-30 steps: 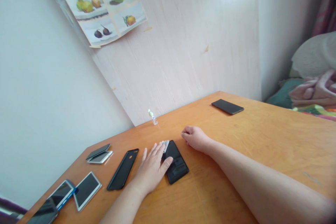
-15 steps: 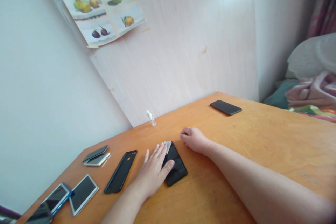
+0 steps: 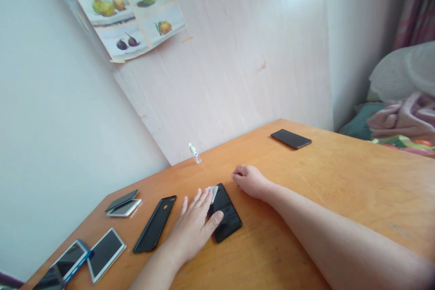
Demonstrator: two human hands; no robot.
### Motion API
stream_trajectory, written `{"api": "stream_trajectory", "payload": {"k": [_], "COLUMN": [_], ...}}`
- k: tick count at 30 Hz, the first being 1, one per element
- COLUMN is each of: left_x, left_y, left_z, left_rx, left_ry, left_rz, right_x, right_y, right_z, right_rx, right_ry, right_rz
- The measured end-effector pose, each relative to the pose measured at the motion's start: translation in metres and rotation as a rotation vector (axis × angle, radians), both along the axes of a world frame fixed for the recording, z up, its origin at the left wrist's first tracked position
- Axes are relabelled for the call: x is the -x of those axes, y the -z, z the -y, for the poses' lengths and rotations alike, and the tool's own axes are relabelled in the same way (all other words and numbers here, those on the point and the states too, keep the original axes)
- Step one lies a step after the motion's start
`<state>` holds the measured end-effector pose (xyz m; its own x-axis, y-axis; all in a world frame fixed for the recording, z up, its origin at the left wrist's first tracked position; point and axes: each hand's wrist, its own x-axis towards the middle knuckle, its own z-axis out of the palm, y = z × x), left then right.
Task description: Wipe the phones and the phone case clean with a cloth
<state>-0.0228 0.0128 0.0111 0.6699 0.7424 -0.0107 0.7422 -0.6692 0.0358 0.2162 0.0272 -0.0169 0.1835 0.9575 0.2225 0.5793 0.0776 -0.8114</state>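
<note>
My left hand (image 3: 193, 229) lies flat, fingers stretched out, over the left side of a black phone (image 3: 228, 217). Beneath its fingertips a crumpled whitish wipe (image 3: 214, 193) shows at the phone's upper end. Most of the wipe is covered by the fingers. To the right of the phone, my right hand (image 3: 249, 181) rests on the table as a loose fist, with nothing visible in it. A black phone case (image 3: 154, 225) lies left of my left hand, its hollow side up.
Several phones lie on the wooden table (image 3: 272, 244): a white-framed phone (image 3: 107, 253), a blue-edged phone (image 3: 73, 258), and a dark phone (image 3: 291, 138) at the far right. A folding cover (image 3: 121, 200) rests by another phone. A small spray bottle (image 3: 195, 154) stands by the wall.
My left hand has slid slightly left with the wipe, uncovering a little more of the phone. My right hand keeps its place. The whole view has shifted slightly.
</note>
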Motion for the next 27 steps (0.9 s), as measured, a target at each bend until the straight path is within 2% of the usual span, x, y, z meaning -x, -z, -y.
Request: {"api": "stream_trajectory", "payload": {"k": [4, 6, 10, 12, 17, 23, 25, 27], "left_x": [-0.006, -0.006, 0.001, 0.003, -0.005, -0.001, -0.003, -0.009], "left_y": [-0.006, -0.005, 0.002, 0.003, 0.000, 0.009, 0.010, 0.007], "left_z": [0.010, 0.008, -0.006, -0.006, 0.003, -0.016, -0.017, -0.010], "left_rx": [0.034, 0.034, 0.022, 0.013, 0.013, 0.019, 0.022, 0.030], "left_ry": [0.175, 0.140, -0.047, -0.033, 0.163, -0.077, -0.078, -0.018], "left_rz": [0.005, 0.009, 0.005, 0.006, 0.008, 0.027, 0.037, 0.051], "right_x": [0.000, 0.000, -0.001, -0.001, 0.000, -0.001, -0.001, -0.001], "right_y": [0.001, 0.002, 0.002, 0.001, 0.000, 0.002, 0.003, 0.003], "right_z": [0.000, 0.000, -0.001, 0.000, 0.001, -0.001, -0.001, -0.002], "right_rx": [-0.005, -0.005, -0.002, -0.004, -0.007, -0.004, -0.007, -0.012], "right_ry": [-0.002, -0.004, -0.005, -0.008, -0.003, -0.009, -0.012, -0.012], "right_rz": [0.001, 0.001, 0.002, 0.004, 0.006, 0.004, 0.004, 0.005]}}
